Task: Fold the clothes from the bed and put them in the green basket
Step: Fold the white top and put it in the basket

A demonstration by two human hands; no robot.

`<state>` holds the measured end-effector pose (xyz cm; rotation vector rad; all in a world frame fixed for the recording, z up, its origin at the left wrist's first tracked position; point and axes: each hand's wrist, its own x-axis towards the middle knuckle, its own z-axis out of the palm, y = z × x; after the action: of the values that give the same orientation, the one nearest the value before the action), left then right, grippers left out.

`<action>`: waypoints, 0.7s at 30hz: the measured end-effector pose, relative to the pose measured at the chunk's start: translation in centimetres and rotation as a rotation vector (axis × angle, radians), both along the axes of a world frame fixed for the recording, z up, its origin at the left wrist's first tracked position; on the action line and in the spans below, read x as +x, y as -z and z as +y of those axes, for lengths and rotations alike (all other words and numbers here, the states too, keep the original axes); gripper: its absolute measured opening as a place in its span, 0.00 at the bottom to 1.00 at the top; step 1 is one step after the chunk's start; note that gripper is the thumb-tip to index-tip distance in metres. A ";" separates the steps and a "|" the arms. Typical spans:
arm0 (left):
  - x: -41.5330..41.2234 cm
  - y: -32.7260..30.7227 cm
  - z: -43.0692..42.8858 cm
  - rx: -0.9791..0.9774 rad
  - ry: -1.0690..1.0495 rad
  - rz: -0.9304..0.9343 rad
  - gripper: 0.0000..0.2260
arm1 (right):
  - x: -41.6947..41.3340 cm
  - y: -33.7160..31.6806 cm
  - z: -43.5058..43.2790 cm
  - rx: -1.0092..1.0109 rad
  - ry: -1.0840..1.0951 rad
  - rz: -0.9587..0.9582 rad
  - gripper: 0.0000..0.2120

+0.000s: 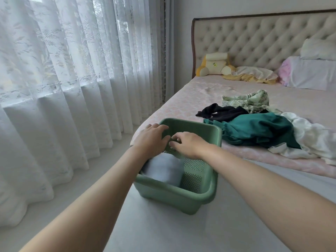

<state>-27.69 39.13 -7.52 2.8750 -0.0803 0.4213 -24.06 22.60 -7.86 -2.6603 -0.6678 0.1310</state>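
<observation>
The sage-green rectangular plastic basket [200, 195], smooth-rimmed with perforated mesh walls, sat on the pale grey sheet [181, 230] near the bed's corner. One folded pale blue-grey cloth [163, 171] lay inside, its far end hidden beneath the two forearms. The left hand [151, 140] rested on the basket's far left rim with its fingers curled over it. The right hand [189, 145] was just beside it, fingers bent together at the inner wall, though what they pinched could not be told. Beyond the basket, four crumpled garments were heaped on the quilted pink bedspread [190, 91]: a teal one [258, 128] just beside the rim, a black one [223, 112], a leaf-printed pale green one [251, 100] and a glossy white one [312, 135], cut off at the right edge. A button-tufted cream headboard [254, 39] backed one yellow plush toy [214, 64]. Sheer white lace curtains [63, 70] hung to the left.
</observation>
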 end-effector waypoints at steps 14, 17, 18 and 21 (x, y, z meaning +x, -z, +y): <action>11.3 -3.3 -23.7 -0.027 0.290 -0.085 0.18 | 7.6 -0.9 -26.9 -0.042 0.387 -0.188 0.14; 14.4 -2.1 -28.0 -0.035 0.359 -0.032 0.19 | 9.7 0.9 -32.1 -0.075 0.458 -0.185 0.18; 15.3 -1.8 -29.5 -0.034 0.379 -0.013 0.19 | 10.4 1.4 -33.7 -0.089 0.481 -0.191 0.20; 18.0 -0.5 -34.7 -0.006 0.428 0.019 0.22 | 12.1 2.7 -37.9 -0.142 0.552 -0.228 0.29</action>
<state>-9.72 4.48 -7.00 2.7462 -0.6721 0.3068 -11.94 -15.25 -10.55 -2.9123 0.0355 -0.2916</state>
